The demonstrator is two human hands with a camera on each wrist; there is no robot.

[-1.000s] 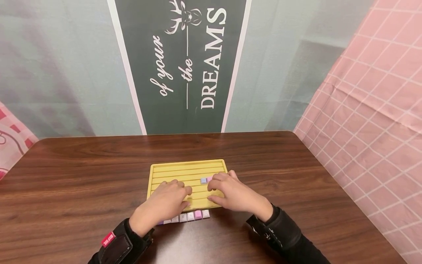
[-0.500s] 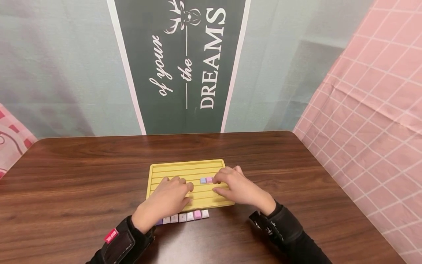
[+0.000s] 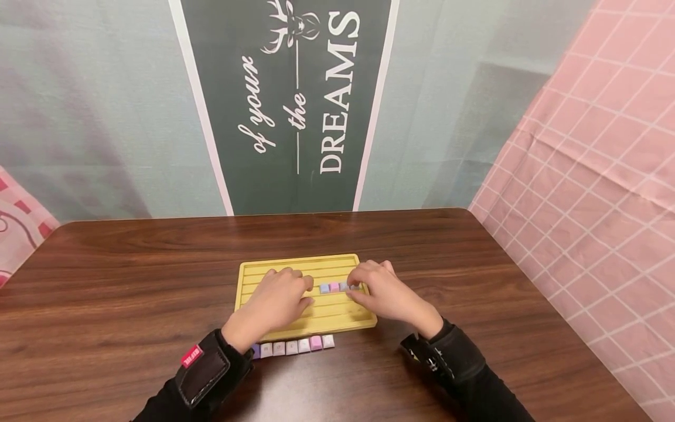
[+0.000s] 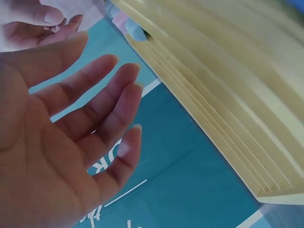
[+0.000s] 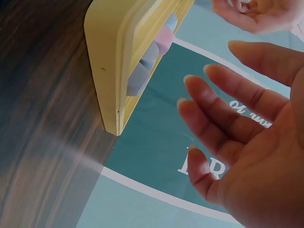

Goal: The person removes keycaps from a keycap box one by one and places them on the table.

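A yellow ridged tray (image 3: 332, 313) lies on the table beneath both hands. Along one of its grooves, at the right, stands a short row of keycaps: a light blue one (image 3: 324, 288), a pink one (image 3: 334, 287) and greyish ones (image 5: 137, 80) toward the tray's right end. My right hand (image 3: 387, 293) hovers beside that end, thumb and fingers apart and loosely bent, with nothing between them in the right wrist view. Over the tray's left half hangs my left hand (image 3: 276, 300), its palm bare and fingers (image 4: 78, 95) relaxed in the left wrist view.
In front of the tray, on the wooden table (image 3: 132, 305), runs a line of several keycaps (image 3: 292, 348), mostly white, with a pink and a purple one. Behind the table hangs a printed curtain (image 3: 295, 117); pink checked cloth (image 3: 590, 205) hangs at the right.
My right hand has drawn to the right and slightly away from me, uncovering more keycaps in the tray. My left hand has shifted forward and a little right.
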